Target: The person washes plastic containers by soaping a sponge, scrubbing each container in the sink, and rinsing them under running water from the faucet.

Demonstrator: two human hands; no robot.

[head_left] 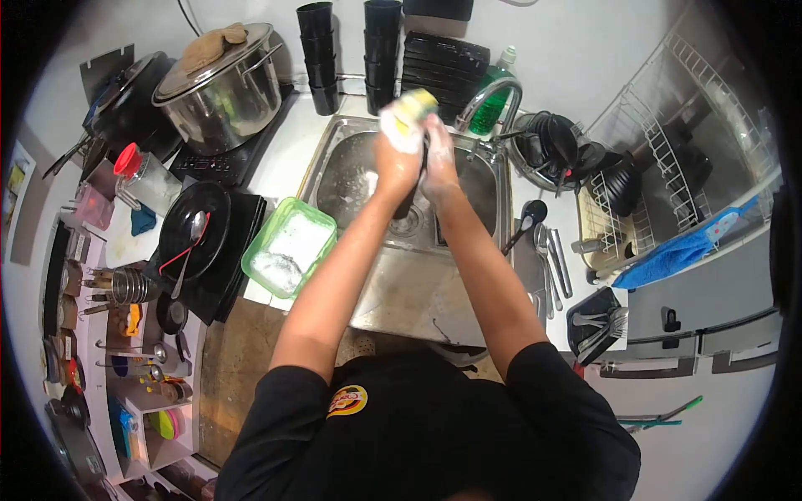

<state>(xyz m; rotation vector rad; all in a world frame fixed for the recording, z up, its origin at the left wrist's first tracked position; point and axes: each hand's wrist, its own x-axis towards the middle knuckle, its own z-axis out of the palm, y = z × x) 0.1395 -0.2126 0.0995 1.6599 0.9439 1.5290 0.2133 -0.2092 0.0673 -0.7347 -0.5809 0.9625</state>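
Observation:
My left hand (402, 144), white with suds, is closed on a yellow-and-green sponge (415, 106) above the far side of the sink (334, 179). Close beside it, my soapy right hand (439, 157) grips a dark thing (409, 200); most of it is hidden between my hands and forearms, and its kind does not show. Motion blurs the sponge and fingers. Left of the sink, a green plastic tub (288, 204) holds white suds. The faucet (493, 92) arches over the sink's back right corner.
Stacked black cups (316, 63), stacked black trays (443, 71) and a green soap bottle (493, 100) line the wall. On the left are a large steel pot (221, 100) and a black pan (196, 221). Cutlery (547, 259) and a wire dish rack (660, 167) are on the right.

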